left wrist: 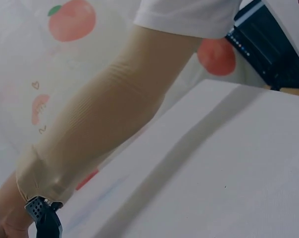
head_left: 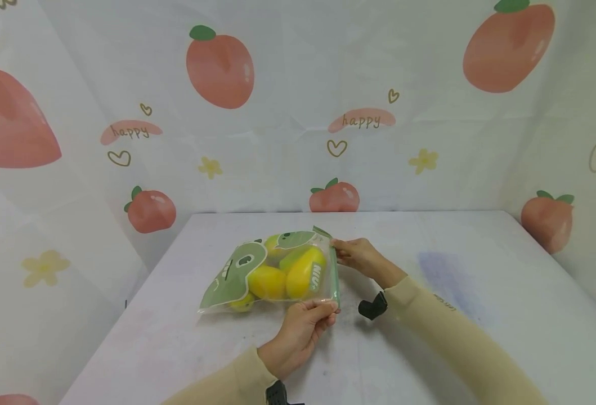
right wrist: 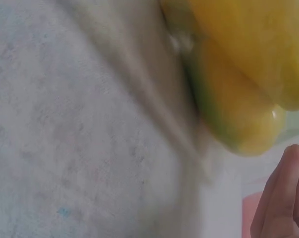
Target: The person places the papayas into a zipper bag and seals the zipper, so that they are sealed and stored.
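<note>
A clear zip bag (head_left: 232, 281) with a green cartoon print lies on its side on the table, holding several yellow fruits (head_left: 305, 273) that look like mangoes. Its green-edged end faces right. My left hand (head_left: 299, 334) pinches the near corner of that end between thumb and fingers. At the far corner my right hand (head_left: 362, 256) grips the same edge. The right wrist view shows fingertips (right wrist: 283, 198) below the yellow-green fruits (right wrist: 238, 109), through the clear plastic. In the left wrist view only a beige-sleeved arm (left wrist: 100, 114) shows; the bag is out of sight there.
The white table (head_left: 455, 349) has a faint blue-purple stain right of the bag. A fruit-printed cloth (head_left: 277, 146) hangs behind and along both sides. Black devices (head_left: 373, 306) sit at both wrists. A dark object (left wrist: 271, 42) stands at upper right in the left wrist view.
</note>
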